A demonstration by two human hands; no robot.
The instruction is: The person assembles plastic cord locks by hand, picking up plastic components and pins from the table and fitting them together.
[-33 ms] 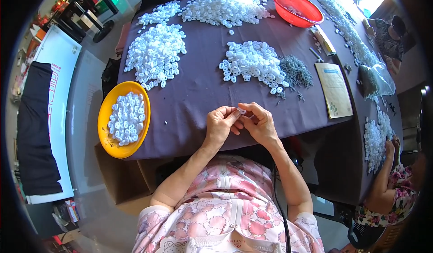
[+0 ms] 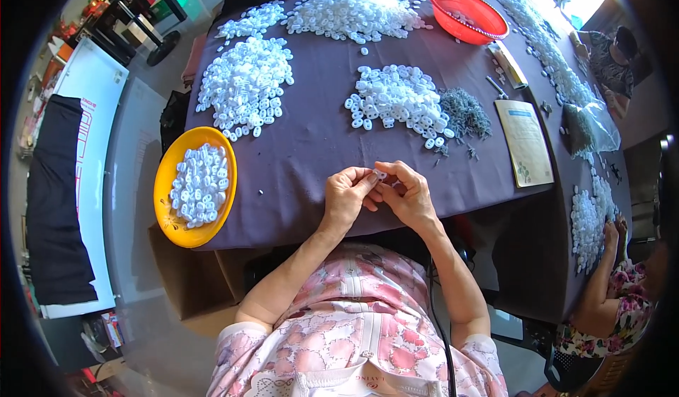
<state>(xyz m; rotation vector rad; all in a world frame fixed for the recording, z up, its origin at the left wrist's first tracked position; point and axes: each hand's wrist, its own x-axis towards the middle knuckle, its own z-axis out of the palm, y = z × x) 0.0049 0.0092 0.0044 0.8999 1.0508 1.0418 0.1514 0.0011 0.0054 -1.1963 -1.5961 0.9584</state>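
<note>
Above the table's near edge, my left hand (image 2: 345, 193) and my right hand (image 2: 408, 195) meet at the fingertips. Both are closed in a pinch around one small white plastic piece (image 2: 380, 175). Fingers cover part of it, and whether a grey part sits in it is too small to tell. Beyond my hands lies a heap of white oval two-holed plastic pieces (image 2: 397, 96). Its right side touches a pile of tiny dark grey parts (image 2: 465, 114). To the left, a yellow oval tray (image 2: 170, 222) holds more white pieces and rests at the table's corner.
Larger white heaps (image 2: 244, 85) cover the far left of the dark tablecloth (image 2: 304, 156). A red basin (image 2: 463, 30) stands at the far right, above a tan booklet (image 2: 525, 142). Along the right side, other people's hands (image 2: 612, 234) are near more white pieces. A cardboard box (image 2: 191, 277) sits below.
</note>
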